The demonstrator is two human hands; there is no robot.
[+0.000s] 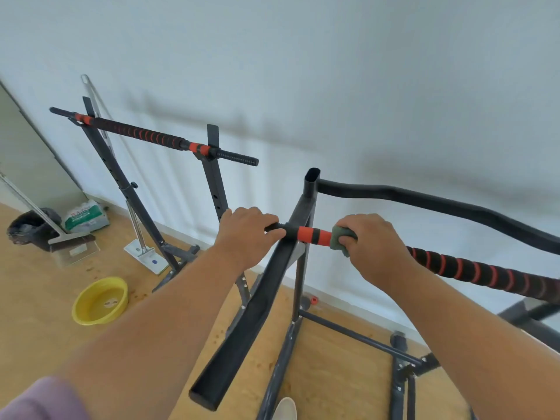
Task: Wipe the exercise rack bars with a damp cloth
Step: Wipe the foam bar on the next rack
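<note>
A black exercise rack (298, 286) stands in front of me. A bar (472, 269) with black-and-red striped foam and an orange collar (313, 235) lies across it. My left hand (245, 234) grips the bar's black left end. My right hand (374, 244) is wrapped around the bar just right of the orange collar, pressing a green cloth (341, 239) onto it. A curved black handle (439, 204) runs behind to the right.
A second rack (212, 174) with its own striped bar (142, 136) stands by the white wall. On the wooden floor lie a yellow basin (100, 301), a mop head (145, 256), a dustpan (74, 248), a black bin (28, 227) and a bag (86, 216).
</note>
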